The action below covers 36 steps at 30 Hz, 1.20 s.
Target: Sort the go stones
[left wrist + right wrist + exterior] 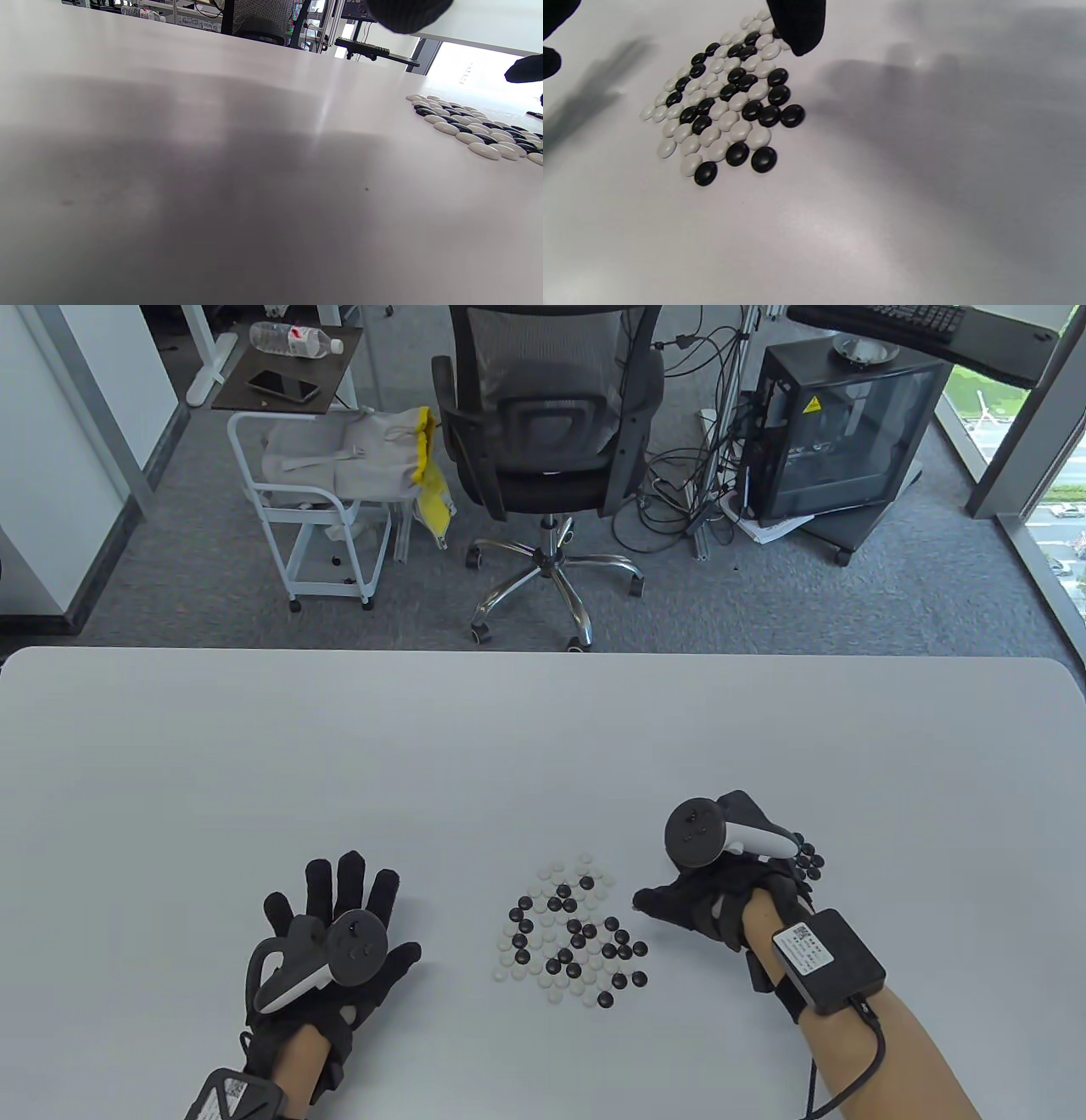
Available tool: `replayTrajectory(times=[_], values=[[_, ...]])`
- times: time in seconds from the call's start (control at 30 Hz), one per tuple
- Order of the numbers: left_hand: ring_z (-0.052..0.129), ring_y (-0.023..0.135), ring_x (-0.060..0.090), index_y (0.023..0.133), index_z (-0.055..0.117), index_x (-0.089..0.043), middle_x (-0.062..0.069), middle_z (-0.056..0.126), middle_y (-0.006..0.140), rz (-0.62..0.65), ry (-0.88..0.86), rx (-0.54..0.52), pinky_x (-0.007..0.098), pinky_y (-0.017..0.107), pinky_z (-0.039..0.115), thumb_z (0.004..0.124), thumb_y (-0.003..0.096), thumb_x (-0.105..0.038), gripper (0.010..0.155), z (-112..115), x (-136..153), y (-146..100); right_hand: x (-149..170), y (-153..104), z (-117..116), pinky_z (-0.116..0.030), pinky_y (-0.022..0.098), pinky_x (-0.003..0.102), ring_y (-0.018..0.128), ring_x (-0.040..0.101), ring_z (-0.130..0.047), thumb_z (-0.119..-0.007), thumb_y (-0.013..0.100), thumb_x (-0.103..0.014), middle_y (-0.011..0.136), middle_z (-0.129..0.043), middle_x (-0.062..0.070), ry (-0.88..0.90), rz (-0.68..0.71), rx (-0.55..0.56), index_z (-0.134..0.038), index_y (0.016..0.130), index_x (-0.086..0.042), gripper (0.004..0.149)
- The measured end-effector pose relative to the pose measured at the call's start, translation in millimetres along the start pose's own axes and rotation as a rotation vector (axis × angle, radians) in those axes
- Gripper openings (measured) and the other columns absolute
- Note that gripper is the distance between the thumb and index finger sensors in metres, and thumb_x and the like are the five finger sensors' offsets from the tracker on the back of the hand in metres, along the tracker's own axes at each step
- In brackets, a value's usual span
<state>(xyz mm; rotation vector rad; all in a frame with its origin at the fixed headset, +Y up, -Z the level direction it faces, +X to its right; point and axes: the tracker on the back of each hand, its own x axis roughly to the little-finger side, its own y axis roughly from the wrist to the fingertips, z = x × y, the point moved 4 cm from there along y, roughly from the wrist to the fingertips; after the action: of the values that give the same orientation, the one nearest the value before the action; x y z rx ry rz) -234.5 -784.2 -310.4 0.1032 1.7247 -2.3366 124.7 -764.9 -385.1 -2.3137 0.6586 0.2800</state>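
Left hand lies flat at lower left, fingers spread, holding nothing. Right hand at lower right has its fingers hidden, so can't tell its grip. Mixed Go stones sit between them; small black-stone cluster beside the right hand.

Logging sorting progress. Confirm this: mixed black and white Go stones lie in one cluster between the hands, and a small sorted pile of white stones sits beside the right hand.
Wrong in one respect: the table view shows the small pile beside the gloved right hand is black stones, not white. The mixed black and white cluster does lie between the hands.
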Motion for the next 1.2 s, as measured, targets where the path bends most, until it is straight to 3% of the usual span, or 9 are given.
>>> replayTrajectory(times=[0.2,0.4,0.63,0.93,1.2], values=[[-0.02,0.097,0.053,0.118,0.006,-0.02,0.022,-0.017,0.115,0.001,-0.006,-0.006,0.082,0.049,-0.006,0.052,0.0596,-0.061,0.085,-1,1,-1,-20,22,-16,-0.01,0.053,0.092,0.091,0.067,0.006,-0.049,0.061,-0.05,0.112,-0.002,0.039,-0.027,0.05,-0.055,-0.061,0.113,-0.007,0.069],[-0.02,0.097,0.053,0.118,0.006,-0.02,0.022,-0.017,0.115,0.0,-0.016,-0.012,0.082,0.049,-0.006,0.053,0.0596,-0.061,0.085,-1,3,-2,-1,24,-13,-0.01,0.053,0.092,0.091,0.067,0.006,-0.049,0.061,-0.05,0.112,-0.004,0.039,0.016,-0.01,-0.04,-0.062,0.113,-0.008,0.068],[-0.02,0.097,0.053,0.118,0.006,-0.021,0.022,-0.017,0.115,-0.002,-0.014,-0.01,0.082,0.049,-0.006,0.053,0.0596,-0.061,0.085,-1,4,-3,68,-7,2,-0.01,0.053,0.092,0.092,0.067,0.004,-0.05,0.06,-0.05,0.114,-0.008,0.039,0.123,-0.188,0.029,-0.071,0.109,-0.008,0.068],[-0.02,0.097,0.052,0.118,0.006,-0.021,0.022,-0.017,0.115,-0.003,-0.013,-0.001,0.082,0.049,-0.006,0.053,0.0596,-0.061,0.085,1,5,-1,153,-73,-8,-0.01,0.054,0.092,0.092,0.067,0.006,-0.049,0.06,-0.05,0.113,-0.006,0.039,0.201,-0.408,0.072,-0.067,0.111,-0.009,0.068],[-0.02,0.097,0.052,0.118,0.006,-0.02,0.022,-0.017,0.115,-0.003,0.0,0.015,0.082,0.049,-0.006,0.053,0.0596,-0.061,0.085,5,4,2,185,-93,-16,-0.009,0.054,0.092,0.091,0.067,0.007,-0.049,0.061,-0.05,0.112,-0.002,0.039,0.251,-0.466,0.138,-0.058,0.114,-0.01,0.068]])
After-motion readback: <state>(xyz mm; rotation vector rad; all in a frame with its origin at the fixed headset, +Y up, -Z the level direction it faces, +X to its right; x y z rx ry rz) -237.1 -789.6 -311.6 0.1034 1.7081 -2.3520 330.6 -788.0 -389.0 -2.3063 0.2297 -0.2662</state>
